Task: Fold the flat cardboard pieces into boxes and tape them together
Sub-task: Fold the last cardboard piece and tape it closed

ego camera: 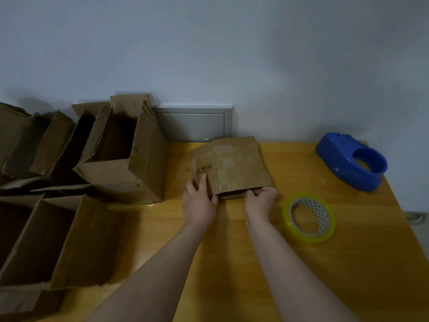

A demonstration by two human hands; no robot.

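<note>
A flat brown cardboard piece (236,166) lies on the yellow wooden table (232,240), old tape strips across its top face. My left hand (199,201) rests on its near left corner, fingers laid over the top and the thumb at the edge. My right hand (261,198) pinches the near edge at the right, fingertips tucked into the gap between the layers. A roll of clear tape with a yellowish rim (308,217) lies flat just right of my right hand. A blue tape dispenser (350,161) sits at the far right.
Several folded open boxes crowd the left: one tall box (130,163) right beside the flat piece, others (58,240) nearer and further left. A grey wall panel (195,124) sits behind the table. The table's right edge runs diagonally past the dispenser.
</note>
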